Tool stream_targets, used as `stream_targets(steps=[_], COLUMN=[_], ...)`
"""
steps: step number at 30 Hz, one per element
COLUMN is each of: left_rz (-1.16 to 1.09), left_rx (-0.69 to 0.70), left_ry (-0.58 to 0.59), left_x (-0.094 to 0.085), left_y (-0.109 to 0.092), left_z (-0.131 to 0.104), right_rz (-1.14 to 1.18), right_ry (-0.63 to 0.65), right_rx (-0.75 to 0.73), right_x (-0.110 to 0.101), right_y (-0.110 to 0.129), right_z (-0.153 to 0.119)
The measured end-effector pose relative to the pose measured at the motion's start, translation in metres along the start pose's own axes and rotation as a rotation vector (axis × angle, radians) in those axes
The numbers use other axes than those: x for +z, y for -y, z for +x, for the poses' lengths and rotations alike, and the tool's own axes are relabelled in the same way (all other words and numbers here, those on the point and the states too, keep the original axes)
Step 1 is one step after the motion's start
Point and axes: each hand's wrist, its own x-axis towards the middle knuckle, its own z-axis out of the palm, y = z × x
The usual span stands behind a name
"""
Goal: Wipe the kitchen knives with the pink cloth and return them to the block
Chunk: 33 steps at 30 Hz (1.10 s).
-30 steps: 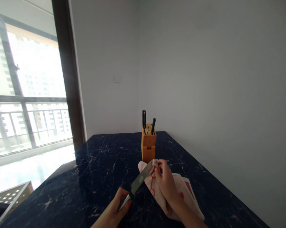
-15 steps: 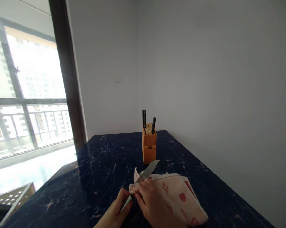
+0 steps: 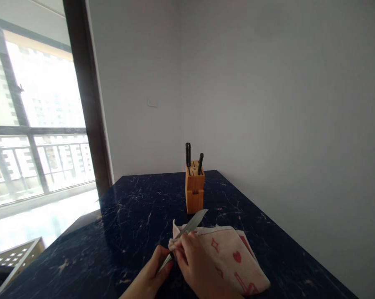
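A kitchen knife (image 3: 192, 222) points away from me, its blade tip up and to the right. My left hand (image 3: 154, 270) is closed around its handle. With my right hand (image 3: 195, 263) I pinch a fold of a pale pink cloth (image 3: 226, 249) around the lower part of the blade, near the handle. The rest of the cloth, printed with red shapes, lies spread on the table under and to the right of my right hand. Part of the blade is hidden by the cloth and fingers.
Beyond the blade tip stands a wooden knife block (image 3: 195, 193) with two black-handled knives in its slots. The dark blue marbled table (image 3: 143, 207) meets a grey wall on the right. At the lower left is a crate-like box (image 3: 17, 257) with square holes.
Both hands keep their hold on the knife and cloth. The cloth fold and right fingers have shifted very slightly along the blade, and the whole view has moved a little.
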Motion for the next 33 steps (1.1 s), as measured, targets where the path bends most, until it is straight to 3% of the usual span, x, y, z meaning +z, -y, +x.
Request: stream_targets(steps=[21, 33], left_rz=[-0.167, -0.086], left_rx=[0.006, 0.033], left_ry=[-0.049, 0.005], left_x=[0.005, 0.001], left_y=[0.013, 0.0], left_z=[0.004, 0.001], right_rz=[0.051, -0.01], right_ry=[-0.05, -0.069], right_rx=[0.107, 0.113], right_x=[0.007, 0.011], right_y=[0.0, -0.005], right_z=[-0.001, 0.0])
